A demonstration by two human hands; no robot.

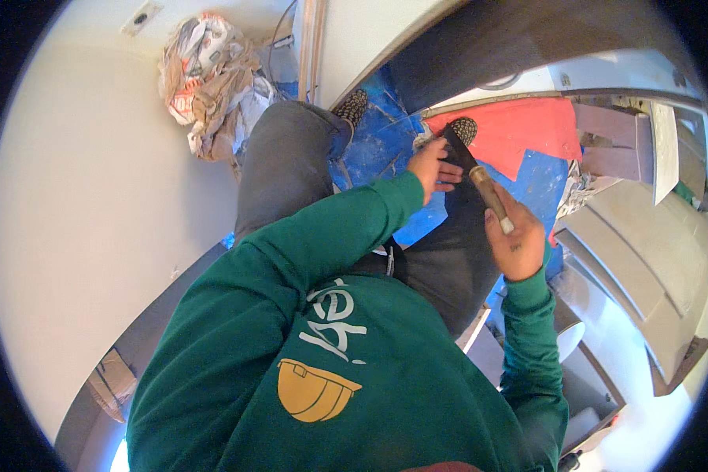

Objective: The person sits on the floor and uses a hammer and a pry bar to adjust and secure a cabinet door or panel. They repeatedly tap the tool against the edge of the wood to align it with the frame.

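**Right hand grips a wooden handle over the knee**

The right hand is closed around a wooden handle, which slants up and left toward the right knee; the tool's working end cannot be made out. The left hand rests with fingers spread flat on the dark trouser leg, just beside the handle's upper end, holding nothing. Beneath the legs lies a blue sheet, with a red sheet beyond. Crumpled paper lies by the wall.
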